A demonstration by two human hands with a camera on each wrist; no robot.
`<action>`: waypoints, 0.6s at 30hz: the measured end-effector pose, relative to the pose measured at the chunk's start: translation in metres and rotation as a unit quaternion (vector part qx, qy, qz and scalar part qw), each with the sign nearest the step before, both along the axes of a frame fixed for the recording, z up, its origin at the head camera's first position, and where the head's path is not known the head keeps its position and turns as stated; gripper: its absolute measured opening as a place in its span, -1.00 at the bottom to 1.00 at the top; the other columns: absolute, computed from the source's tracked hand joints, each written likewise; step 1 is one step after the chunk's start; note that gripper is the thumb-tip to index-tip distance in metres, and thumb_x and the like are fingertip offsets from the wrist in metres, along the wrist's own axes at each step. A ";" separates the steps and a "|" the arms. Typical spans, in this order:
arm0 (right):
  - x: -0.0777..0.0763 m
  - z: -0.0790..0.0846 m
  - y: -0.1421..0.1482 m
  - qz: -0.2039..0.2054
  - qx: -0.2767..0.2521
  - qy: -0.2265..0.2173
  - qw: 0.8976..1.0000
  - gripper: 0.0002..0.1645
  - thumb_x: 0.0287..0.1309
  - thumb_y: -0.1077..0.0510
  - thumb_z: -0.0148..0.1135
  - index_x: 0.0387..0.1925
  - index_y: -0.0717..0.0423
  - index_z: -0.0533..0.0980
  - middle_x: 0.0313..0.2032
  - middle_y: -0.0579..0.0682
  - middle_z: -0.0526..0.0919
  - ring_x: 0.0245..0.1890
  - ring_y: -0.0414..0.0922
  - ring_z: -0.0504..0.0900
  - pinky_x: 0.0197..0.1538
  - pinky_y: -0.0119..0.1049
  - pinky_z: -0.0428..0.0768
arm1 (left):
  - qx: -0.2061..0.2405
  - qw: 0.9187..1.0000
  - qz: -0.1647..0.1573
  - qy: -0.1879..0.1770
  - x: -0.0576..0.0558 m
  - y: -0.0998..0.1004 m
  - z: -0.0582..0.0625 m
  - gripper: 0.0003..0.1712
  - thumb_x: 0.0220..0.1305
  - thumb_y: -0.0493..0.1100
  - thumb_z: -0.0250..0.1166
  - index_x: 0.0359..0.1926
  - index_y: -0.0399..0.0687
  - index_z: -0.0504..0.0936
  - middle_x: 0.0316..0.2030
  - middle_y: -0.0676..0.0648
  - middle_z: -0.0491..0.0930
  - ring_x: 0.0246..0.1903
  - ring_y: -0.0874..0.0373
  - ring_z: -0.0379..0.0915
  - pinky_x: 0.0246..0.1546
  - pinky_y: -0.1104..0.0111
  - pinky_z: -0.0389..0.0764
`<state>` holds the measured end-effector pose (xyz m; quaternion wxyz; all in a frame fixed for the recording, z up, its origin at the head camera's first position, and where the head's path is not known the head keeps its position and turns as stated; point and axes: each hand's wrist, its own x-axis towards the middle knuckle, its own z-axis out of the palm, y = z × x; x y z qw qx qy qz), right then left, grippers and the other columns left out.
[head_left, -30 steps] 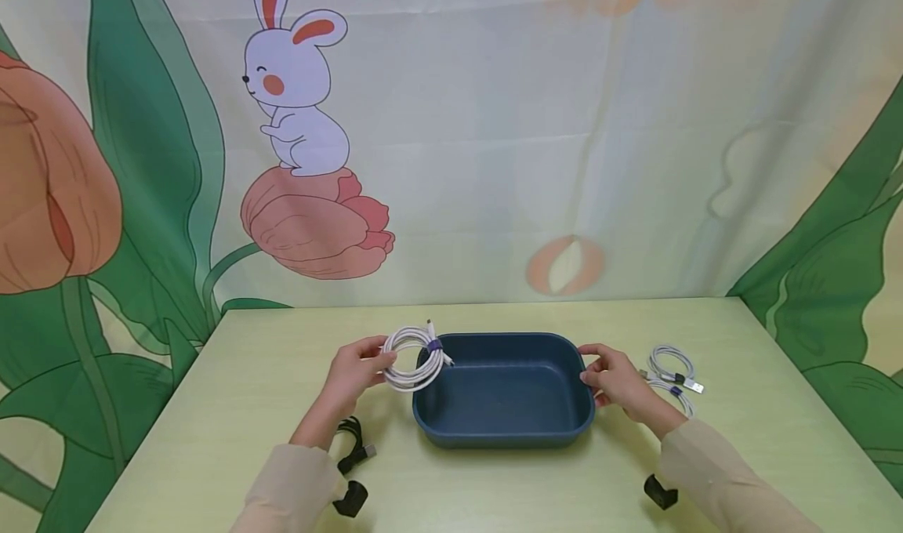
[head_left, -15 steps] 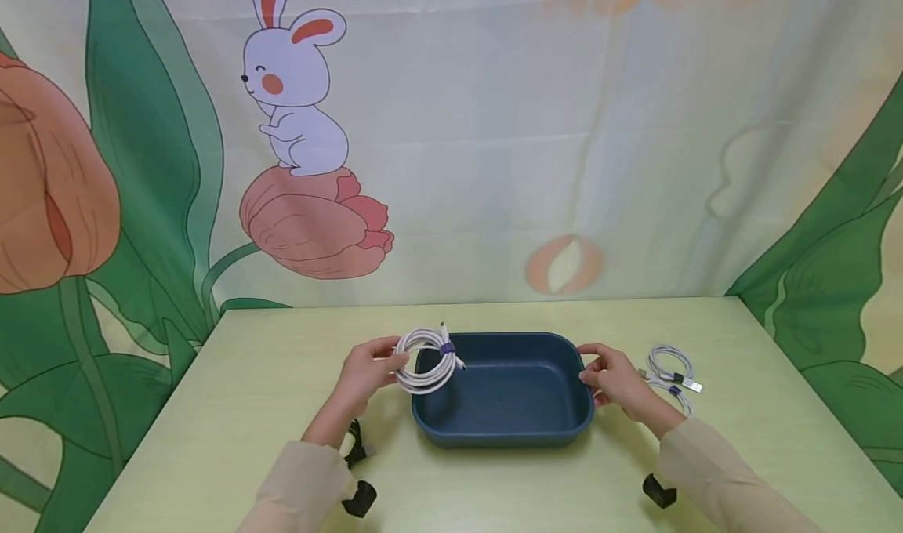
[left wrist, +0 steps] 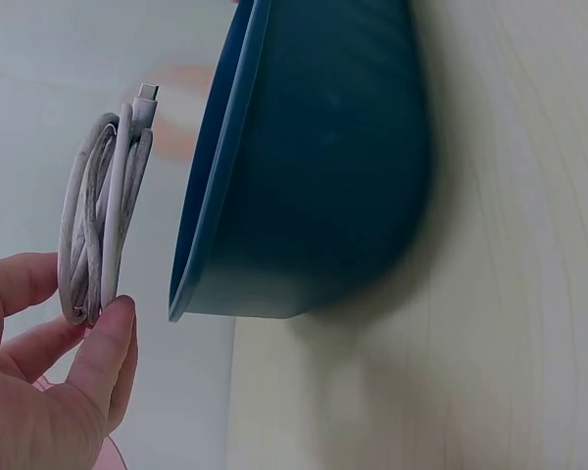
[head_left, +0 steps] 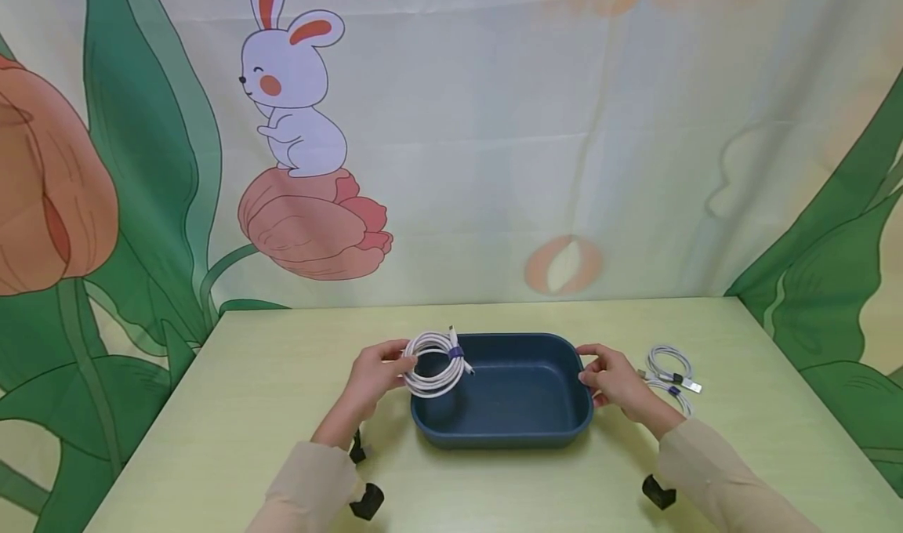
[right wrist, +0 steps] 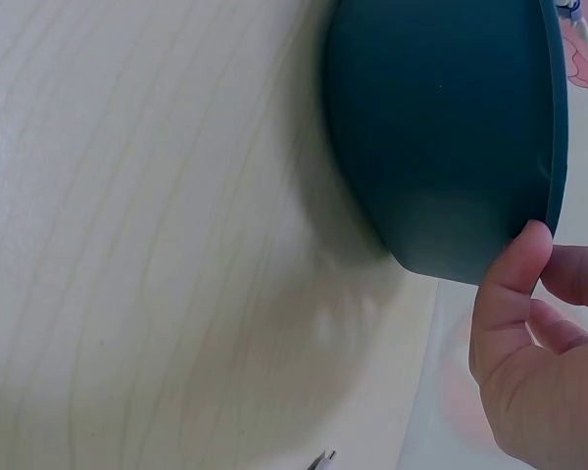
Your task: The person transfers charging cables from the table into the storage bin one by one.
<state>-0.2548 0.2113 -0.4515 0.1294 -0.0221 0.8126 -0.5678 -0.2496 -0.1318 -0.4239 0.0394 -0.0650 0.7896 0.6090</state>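
Observation:
A coiled white charging cable (head_left: 432,390), bundled with a purple strap (head_left: 455,353), is pinched at its left side by my left hand (head_left: 377,372). The coil overlaps the left end of a dark blue bin (head_left: 508,441) in the head view. In the left wrist view the cable (left wrist: 103,211) is raised beside the bin's rim (left wrist: 216,186), with its connector pointing up, and thumb and fingers at its lower end. My right hand (head_left: 614,376) grips the bin's right rim; in the right wrist view thumb and fingers pinch the bin wall (right wrist: 461,176).
Two smaller white coiled cables (head_left: 670,376) lie on the table (head_left: 212,423) right of my right hand. A black cable (head_left: 357,448) lies partly hidden behind my left wrist. Black wrist devices (head_left: 659,492) hang under both sleeves. A printed curtain (head_left: 458,164) stands behind the table.
My left hand has moved right with the cable coil, farther over the bin's left end. The black cable is now more hidden by the left arm. The right hand and bin stay put.

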 end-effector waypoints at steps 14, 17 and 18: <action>-0.002 -0.002 -0.002 -0.025 0.014 -0.015 0.999 -0.45 0.06 0.40 -0.03 0.16 0.24 0.20 -0.49 0.00 0.34 -0.64 -0.15 0.38 -0.63 -0.36 0.43 | 0.010 1.000 0.002 -0.002 -0.005 0.012 -0.007 -0.60 0.09 -0.28 0.20 0.01 -0.26 0.49 -0.27 -0.16 0.42 -0.43 0.21 0.41 -0.33 0.35 0.59; -0.003 -0.003 -0.001 -0.025 0.014 -0.013 1.000 -0.45 0.06 0.40 -0.03 0.15 0.25 0.20 -0.49 0.00 0.34 -0.64 -0.15 0.38 -0.63 -0.37 0.43 | 0.006 1.000 0.001 -0.003 -0.004 0.014 -0.006 -0.60 0.10 -0.27 0.20 0.01 -0.26 0.49 -0.26 -0.17 0.42 -0.41 0.20 0.42 -0.31 0.33 0.59; -0.003 -0.003 -0.001 -0.026 0.014 -0.013 0.999 -0.45 0.06 0.40 -0.03 0.15 0.25 0.20 -0.49 0.00 0.34 -0.64 -0.15 0.38 -0.63 -0.37 0.44 | 0.004 1.000 0.002 -0.004 -0.004 0.015 -0.006 -0.60 0.10 -0.27 0.20 0.01 -0.25 0.49 -0.26 -0.17 0.43 -0.41 0.20 0.42 -0.31 0.34 0.59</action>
